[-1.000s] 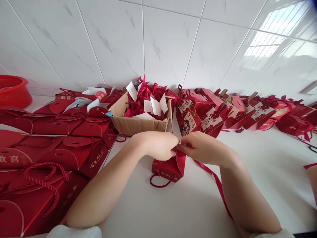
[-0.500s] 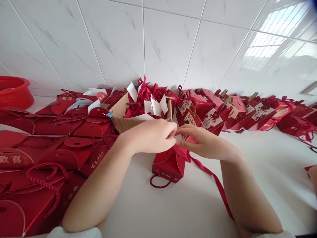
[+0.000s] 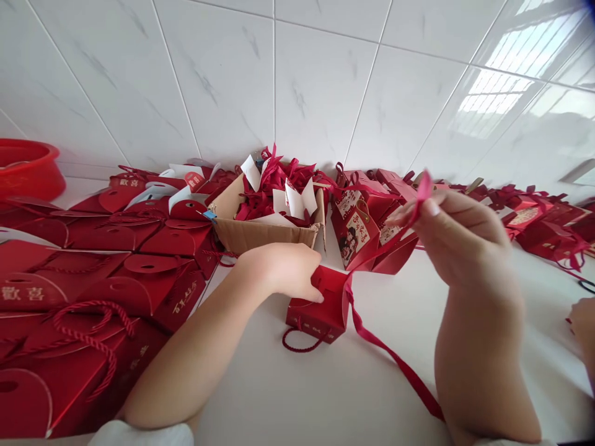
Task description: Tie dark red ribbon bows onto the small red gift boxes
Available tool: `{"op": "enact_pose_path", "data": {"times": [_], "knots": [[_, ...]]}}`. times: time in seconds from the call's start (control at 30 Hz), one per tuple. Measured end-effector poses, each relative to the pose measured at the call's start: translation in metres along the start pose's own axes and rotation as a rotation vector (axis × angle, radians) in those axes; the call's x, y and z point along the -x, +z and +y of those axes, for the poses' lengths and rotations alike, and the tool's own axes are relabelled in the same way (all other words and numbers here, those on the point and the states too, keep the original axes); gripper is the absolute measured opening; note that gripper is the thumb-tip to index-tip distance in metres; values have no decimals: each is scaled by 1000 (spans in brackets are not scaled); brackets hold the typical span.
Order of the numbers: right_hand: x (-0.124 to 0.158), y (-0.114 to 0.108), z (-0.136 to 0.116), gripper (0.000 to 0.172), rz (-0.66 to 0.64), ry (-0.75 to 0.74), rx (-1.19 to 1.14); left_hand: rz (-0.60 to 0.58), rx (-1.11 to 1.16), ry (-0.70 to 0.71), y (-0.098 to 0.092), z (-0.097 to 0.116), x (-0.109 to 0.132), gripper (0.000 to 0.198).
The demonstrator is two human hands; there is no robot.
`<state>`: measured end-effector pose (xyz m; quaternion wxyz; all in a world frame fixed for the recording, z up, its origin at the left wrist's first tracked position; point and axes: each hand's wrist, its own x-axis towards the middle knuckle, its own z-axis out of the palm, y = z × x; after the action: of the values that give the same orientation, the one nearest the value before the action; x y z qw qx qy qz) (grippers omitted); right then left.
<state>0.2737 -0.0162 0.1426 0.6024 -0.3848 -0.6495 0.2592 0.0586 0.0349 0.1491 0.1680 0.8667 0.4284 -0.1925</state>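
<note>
A small red gift box (image 3: pixel 325 316) stands on the white table in front of me, its rope handle loop (image 3: pixel 300 347) lying at the near side. My left hand (image 3: pixel 292 272) is closed over the box's left side, thumb on its top; the other fingers are partly hidden behind it. Up and to the right, my right hand (image 3: pixel 460 229) pinches the end of a red ribbon (image 3: pixel 381 248) between thumb and finger. That ribbon stretches from the box's right side up to the pinch. Another length of ribbon (image 3: pixel 395 359) trails from the box towards my right forearm.
Behind the box stands a cardboard box (image 3: pixel 267 236) full of ribbons and white cards. Many red gift boxes (image 3: pixel 153 282) fill the left; more boxes (image 3: pixel 400 254) line the wall at right. A red basin (image 3: pixel 32 170) sits far left. Another person's hand (image 3: pixel 583 325) shows at the right edge.
My hands were together above the box. The right has moved up and to the right, drawing the ribbon out; the left has come down onto the box.
</note>
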Motion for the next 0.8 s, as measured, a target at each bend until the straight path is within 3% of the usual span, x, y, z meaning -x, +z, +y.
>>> {"op": "enact_pose_path", "data": {"times": [0.2, 0.33, 0.4, 0.5, 0.67, 0.8], "knots": [[0, -12, -8, 16, 319, -283, -150, 2, -18, 30, 1, 3, -4, 37], [-4, -22, -9, 16, 354, -327, -288, 35, 5, 70, 2, 0, -5, 36], [-6, -26, -6, 15, 282, -257, -337, 34, 35, 68, 2, -3, -3, 30], [-9, -23, 1, 17, 56, -55, -333, 6, 83, 38, 1, -11, 6, 25], [-11, 2, 10, 32, -396, 312, -43, 38, 99, 2, -2, -15, 17, 33], [-10, 21, 12, 40, -564, 409, 166, 19, 59, -14, -2, -6, 12, 38]]}}
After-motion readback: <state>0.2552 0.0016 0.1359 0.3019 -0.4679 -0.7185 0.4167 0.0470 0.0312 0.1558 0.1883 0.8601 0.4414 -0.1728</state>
